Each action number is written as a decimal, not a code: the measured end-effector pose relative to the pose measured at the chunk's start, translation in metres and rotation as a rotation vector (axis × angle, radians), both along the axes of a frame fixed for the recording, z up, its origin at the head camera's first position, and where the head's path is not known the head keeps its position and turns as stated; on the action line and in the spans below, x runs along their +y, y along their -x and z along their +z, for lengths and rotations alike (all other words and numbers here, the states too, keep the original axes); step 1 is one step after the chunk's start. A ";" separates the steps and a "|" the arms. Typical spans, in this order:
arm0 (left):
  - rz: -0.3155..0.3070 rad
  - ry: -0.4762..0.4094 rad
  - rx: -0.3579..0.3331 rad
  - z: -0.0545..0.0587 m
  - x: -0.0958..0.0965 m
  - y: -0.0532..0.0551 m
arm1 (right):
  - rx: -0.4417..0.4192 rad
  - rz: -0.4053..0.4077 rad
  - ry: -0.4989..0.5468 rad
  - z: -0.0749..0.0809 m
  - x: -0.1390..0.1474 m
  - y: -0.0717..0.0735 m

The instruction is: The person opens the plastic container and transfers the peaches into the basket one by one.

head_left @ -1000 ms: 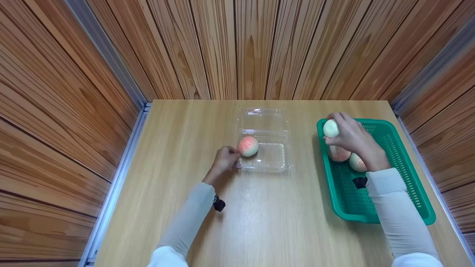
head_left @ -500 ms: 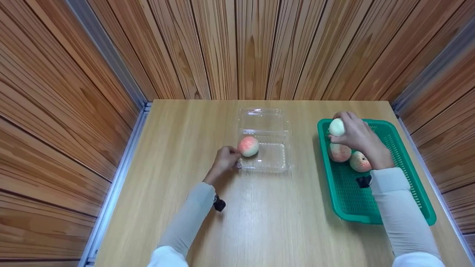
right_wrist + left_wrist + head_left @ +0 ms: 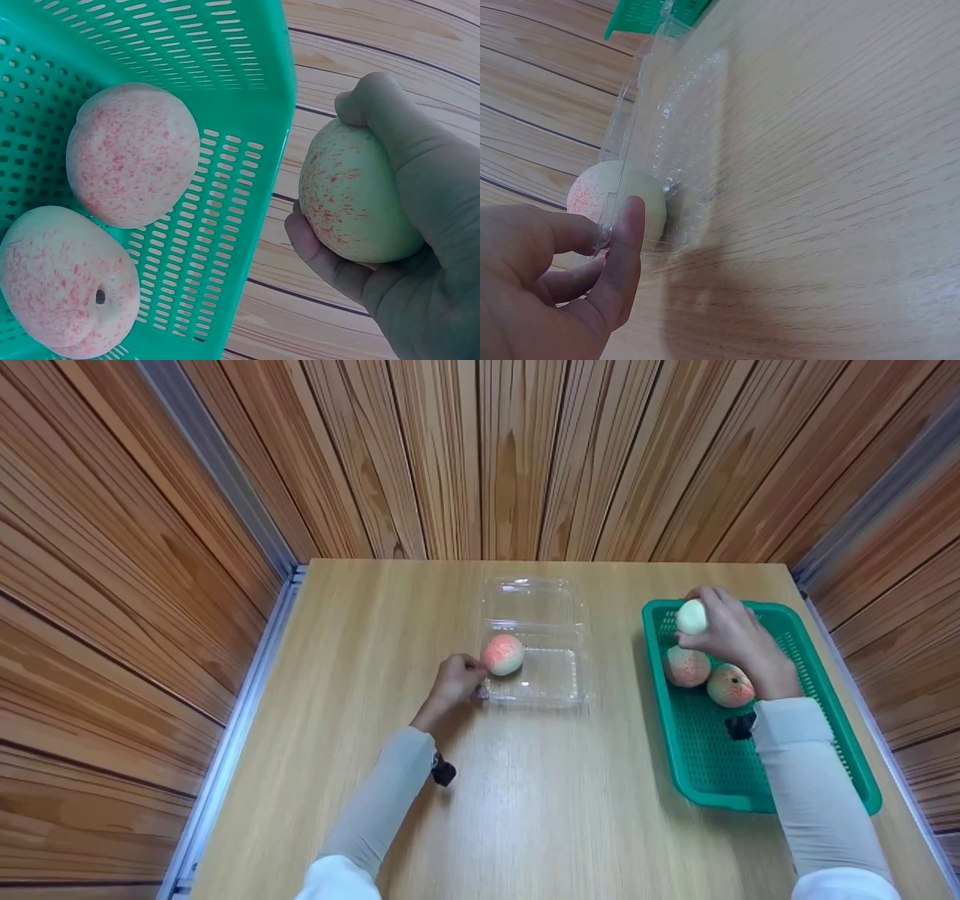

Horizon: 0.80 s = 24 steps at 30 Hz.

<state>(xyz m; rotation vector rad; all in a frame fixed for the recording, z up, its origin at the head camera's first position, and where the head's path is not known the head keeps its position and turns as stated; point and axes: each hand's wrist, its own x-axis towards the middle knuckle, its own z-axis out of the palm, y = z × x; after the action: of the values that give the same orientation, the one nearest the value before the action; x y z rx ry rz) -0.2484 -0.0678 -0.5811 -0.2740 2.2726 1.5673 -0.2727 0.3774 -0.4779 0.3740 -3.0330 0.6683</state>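
My left hand (image 3: 454, 681) pinches the near left rim of an open clear plastic clamshell box (image 3: 551, 675) between thumb and fingers. One pink and cream peach (image 3: 503, 654) sits in the left part of its base, close to the fingertips in the left wrist view. Over the far end of the green basket (image 3: 697, 799) my right hand (image 3: 731, 634) grips a pale peach (image 3: 356, 199) with red flecks, thumb on one side and fingers on the other. Below that hand, a speckled peach (image 3: 135, 154) and another with a dark stem spot (image 3: 56, 281) lie in the basket.
The wooden table (image 3: 517, 817) carries the box near its far middle and the basket at its right side. The box's clear lid (image 3: 529, 598) lies folded back toward the plank wall (image 3: 517, 457). Plank walls also stand at left and right.
My right hand, holding the pale peach, has shifted slightly right over the basket, baring more of the peaches beneath. The left hand keeps its hold on the box rim.
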 end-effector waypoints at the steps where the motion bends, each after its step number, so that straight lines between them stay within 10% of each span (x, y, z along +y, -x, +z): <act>1: 0.000 0.004 -0.001 0.000 0.000 0.000 | -0.003 -0.002 0.002 -0.001 0.001 0.000; 24: 0.002 -0.008 -0.032 -0.002 -0.001 0.004 | -0.136 -0.072 0.030 -0.017 0.021 0.008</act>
<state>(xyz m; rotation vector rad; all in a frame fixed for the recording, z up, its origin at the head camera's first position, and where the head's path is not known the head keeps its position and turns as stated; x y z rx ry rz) -0.2524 -0.0687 -0.5827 -0.2974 2.2426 1.5611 -0.2805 0.3988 -0.4953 0.2266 -3.1414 0.7631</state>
